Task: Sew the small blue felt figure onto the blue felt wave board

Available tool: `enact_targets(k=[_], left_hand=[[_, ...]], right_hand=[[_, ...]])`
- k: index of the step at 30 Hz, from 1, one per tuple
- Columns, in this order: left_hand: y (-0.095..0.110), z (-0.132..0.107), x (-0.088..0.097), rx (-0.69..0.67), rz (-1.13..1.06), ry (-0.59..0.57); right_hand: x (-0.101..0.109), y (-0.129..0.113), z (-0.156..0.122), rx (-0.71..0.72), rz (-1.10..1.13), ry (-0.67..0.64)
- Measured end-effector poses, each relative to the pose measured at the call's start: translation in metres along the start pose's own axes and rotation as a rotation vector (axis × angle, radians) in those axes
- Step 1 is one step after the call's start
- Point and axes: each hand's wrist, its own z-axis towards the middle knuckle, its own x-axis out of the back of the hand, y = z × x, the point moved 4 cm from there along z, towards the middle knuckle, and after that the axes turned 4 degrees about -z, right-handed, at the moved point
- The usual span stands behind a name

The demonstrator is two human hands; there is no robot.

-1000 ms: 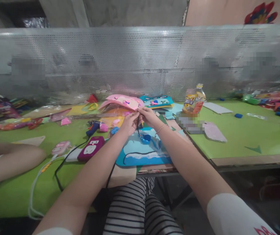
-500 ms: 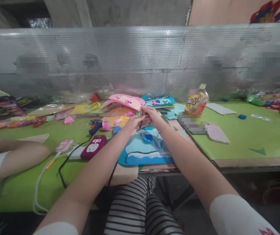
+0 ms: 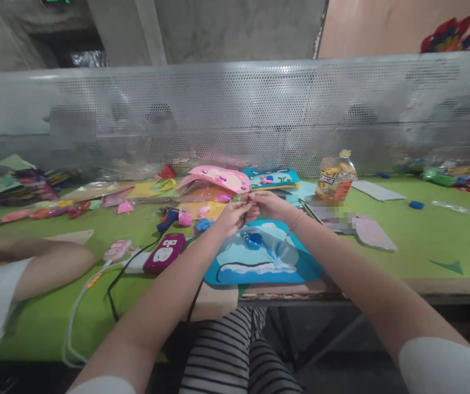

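Note:
My left hand [image 3: 237,215] and my right hand [image 3: 271,206] meet above the worktable, fingers closed in a pinch. A thin dark strand [image 3: 242,220], possibly clay, shows between them; the fingers hide most of it. Below them lies a blue board [image 3: 265,279] with a wave picture in white, blue and black. A lump of blue clay [image 3: 254,239] in clear wrapping rests on that board. Just beyond my hands are a pink decorated board [image 3: 218,176] and a smaller blue decorated board [image 3: 271,178].
To the left are a glue gun [image 3: 168,219], a purple power box [image 3: 165,254] with cables, and another person's arm [image 3: 60,268]. A drink bottle [image 3: 337,178] and a pink phone-shaped object [image 3: 374,232] stand or lie right. Behind rises a perforated metal screen [image 3: 227,120].
My view has tilted up slightly and shifted left, so the table sits lower and further right. My right hand has swung a little outward, and less of the dark strand shows.

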Motion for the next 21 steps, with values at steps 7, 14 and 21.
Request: enact_targets(k=[7, 14, 21], left_hand=[[-0.008, -0.006, -0.013, 0.059, 0.020, -0.123], [-0.008, -0.007, -0.012, 0.084, 0.106, -0.063], [-0.008, -0.009, -0.015, 0.070, 0.115, -0.170]], right_hand=[[0.011, 0.004, -0.026, 0.056, 0.019, 0.150], [0.010, 0.002, -0.029, 0.167, 0.041, 0.292], [0.000, 0.008, -0.032, 0.171, 0.040, 0.307]])
